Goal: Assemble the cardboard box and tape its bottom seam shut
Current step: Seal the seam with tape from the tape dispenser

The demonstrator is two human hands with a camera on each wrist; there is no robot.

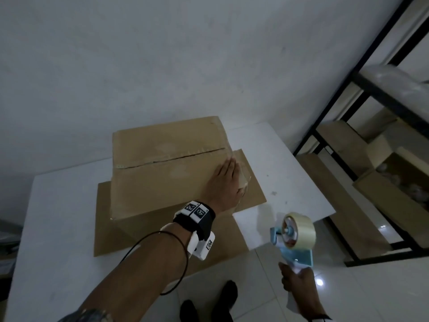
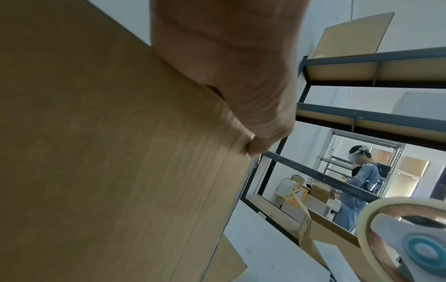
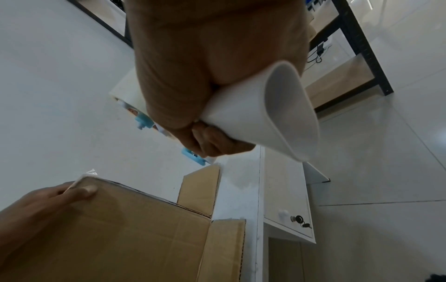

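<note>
A brown cardboard box [image 1: 162, 173] stands upside down on the white table [image 1: 58, 217], its closed bottom flaps facing up with the seam [image 1: 171, 158] running across under clear tape. My left hand [image 1: 226, 182] lies flat on the box's right edge, fingers straight, thumb down the side [image 3: 82, 190]; the left wrist view shows the palm [image 2: 241, 76] against the cardboard [image 2: 108, 152]. Off the table's front right corner, my right hand [image 1: 299, 282] grips the white handle [image 3: 265, 114] of a blue tape dispenser [image 1: 294, 240] carrying a clear tape roll [image 2: 410, 229].
The box's open top flaps [image 1: 246, 180] splay on the table around it. A black metal shelf rack [image 1: 371, 94] with wooden boards and cardboard boxes stands to the right. Another person [image 2: 359, 183] works beyond the rack. My feet [image 1: 209, 305] stand at the table's front edge.
</note>
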